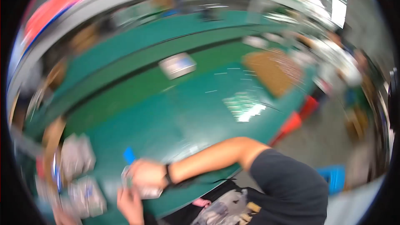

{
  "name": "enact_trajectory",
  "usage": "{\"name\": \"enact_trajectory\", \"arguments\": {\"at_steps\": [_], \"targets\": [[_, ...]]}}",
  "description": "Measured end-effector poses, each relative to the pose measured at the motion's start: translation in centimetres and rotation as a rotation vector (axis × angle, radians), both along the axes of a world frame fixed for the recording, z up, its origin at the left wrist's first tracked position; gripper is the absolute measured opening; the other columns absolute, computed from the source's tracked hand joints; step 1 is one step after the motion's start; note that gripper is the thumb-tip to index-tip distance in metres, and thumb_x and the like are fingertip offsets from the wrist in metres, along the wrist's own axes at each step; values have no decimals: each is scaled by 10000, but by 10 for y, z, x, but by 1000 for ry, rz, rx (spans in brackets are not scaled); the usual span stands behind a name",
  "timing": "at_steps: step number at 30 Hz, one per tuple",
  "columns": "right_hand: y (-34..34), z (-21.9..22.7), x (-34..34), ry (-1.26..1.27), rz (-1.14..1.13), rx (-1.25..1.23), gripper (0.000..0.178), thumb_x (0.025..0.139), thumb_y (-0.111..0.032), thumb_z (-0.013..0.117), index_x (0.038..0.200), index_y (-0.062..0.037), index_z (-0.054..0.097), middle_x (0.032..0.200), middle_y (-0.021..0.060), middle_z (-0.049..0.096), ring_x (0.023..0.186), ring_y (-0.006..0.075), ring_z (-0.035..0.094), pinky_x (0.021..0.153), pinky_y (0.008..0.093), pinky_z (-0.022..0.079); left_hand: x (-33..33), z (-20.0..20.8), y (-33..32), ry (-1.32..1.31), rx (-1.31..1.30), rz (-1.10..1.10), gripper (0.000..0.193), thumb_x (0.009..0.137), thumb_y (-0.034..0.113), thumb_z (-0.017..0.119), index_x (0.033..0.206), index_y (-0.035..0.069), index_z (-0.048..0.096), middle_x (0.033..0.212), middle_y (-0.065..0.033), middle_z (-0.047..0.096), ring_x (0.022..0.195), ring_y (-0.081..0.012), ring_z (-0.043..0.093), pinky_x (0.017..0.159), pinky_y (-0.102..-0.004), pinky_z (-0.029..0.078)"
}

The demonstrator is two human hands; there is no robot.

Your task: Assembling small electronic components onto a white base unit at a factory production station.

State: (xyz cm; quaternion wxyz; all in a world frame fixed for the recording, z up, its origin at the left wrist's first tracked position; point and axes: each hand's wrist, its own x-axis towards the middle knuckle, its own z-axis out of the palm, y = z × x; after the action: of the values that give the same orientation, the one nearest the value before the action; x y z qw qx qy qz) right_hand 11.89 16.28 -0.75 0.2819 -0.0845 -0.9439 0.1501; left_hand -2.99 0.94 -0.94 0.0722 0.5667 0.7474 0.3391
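Low in the head view, both my hands come together over a small pale flat package (151, 193) on the green table, all smeared by motion. My right hand (146, 173), with a black band at its wrist, lies across the package from above with its fingers curled down. Just below and to the left, my left hand (130, 205) has its fingers bent in against the package's left end. A bright blue piece (129, 155) sticks up just beyond my right hand; whether it touches the hand I cannot tell. Print on the package is unreadable.
Pale packs (78, 156) and more packs (86, 197) stand at the left by a cardboard box (54, 135). A white box (178, 65) sits farther back. Brown sheet material (273, 70) lies far right, near another person (337, 60). A blue stool (333, 178) is at right.
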Motion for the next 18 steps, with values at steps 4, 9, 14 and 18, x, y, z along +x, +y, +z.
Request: {"name": "enact_trajectory", "arguments": {"at_steps": [4, 9, 14, 18], "targets": [[18, 40, 25, -244, -11, 88, 83, 814, -116, 692, 860, -58, 730, 868, 141, 697, 899, 326, 681, 815, 454, 576, 13, 15, 18, 30, 54, -10, 149, 906, 128, 747, 868, 1, 679, 843, -173, 616, 777, -385, 638, 675, -468, 509], [5, 38, 5, -342, 128, 27, 123, 818, -118, 714, 924, -60, 737, 904, 107, 686, 907, 314, 662, 830, 453, 569, 11, 15, -4, 41, 94, 128, 140, 893, 137, 763, 833, 28, 701, 848, -135, 635, 782, -352, 659, 695, -460, 537], [1, 51, 6, -332, 110, 49, 147, 798, -96, 728, 939, -58, 741, 880, 107, 706, 904, 319, 665, 832, 448, 564, 14, 14, -16, 72, 69, 160, 132, 888, 148, 771, 842, 39, 714, 876, -116, 650, 812, -341, 671, 716, -450, 551], [6, 42, 17, -319, 127, -37, 147, 807, -70, 708, 950, -61, 744, 879, 127, 726, 907, 323, 675, 841, 458, 559, 25, 11, -8, 64, 40, 180, 126, 884, 149, 773, 853, 40, 717, 893, -113, 658, 835, -337, 677, 731, -443, 558]]}}
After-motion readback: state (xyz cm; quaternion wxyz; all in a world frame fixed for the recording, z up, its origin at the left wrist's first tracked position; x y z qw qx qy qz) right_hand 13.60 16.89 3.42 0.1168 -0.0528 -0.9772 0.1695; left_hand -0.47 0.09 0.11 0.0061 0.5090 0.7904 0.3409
